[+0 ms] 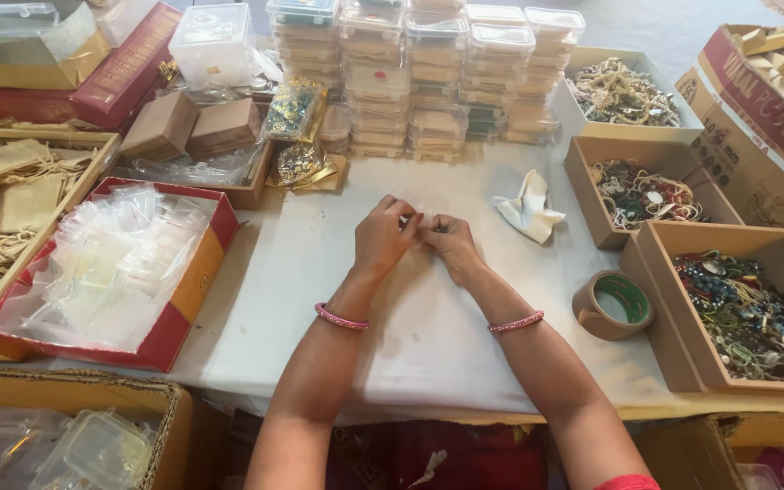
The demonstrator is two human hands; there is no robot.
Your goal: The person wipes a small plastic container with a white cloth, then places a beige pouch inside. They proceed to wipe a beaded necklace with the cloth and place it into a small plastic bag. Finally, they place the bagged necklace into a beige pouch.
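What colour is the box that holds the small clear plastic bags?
Red, with a yellow-orange side: the box, seen in the head view.

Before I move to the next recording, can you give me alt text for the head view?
Two hands, left hand and right hand, meet fingertip to fingertip over a white-covered table, pinching something too small to identify. Around them sit a red tray of clear plastic bags, cardboard boxes of beaded jewellery, a brown tape roll and stacked clear cases.

head view, steeply down, close
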